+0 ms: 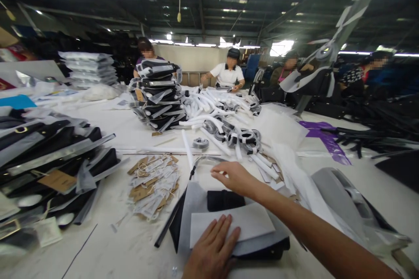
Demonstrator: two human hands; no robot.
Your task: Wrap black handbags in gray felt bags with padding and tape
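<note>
Bag (271, 251), black, at six o'clock in view; white pad (245, 223) on top. Left hand (214, 246) flat on pad, fingers extended, grasping nothing. Right hand (235, 178) above bag's twelve-o'clock side, fingers part-curled; cannot tell whether holding anything. Tag pile (154, 187) at bag's ten o'clock.

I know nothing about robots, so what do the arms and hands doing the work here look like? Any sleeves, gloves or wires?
They are human: a bare left hand and a bare right hand. Neither wears a glove, and no rings, cables or markings show. The visible right forearm has no sleeve or watch; the left forearm is out of frame.
</note>
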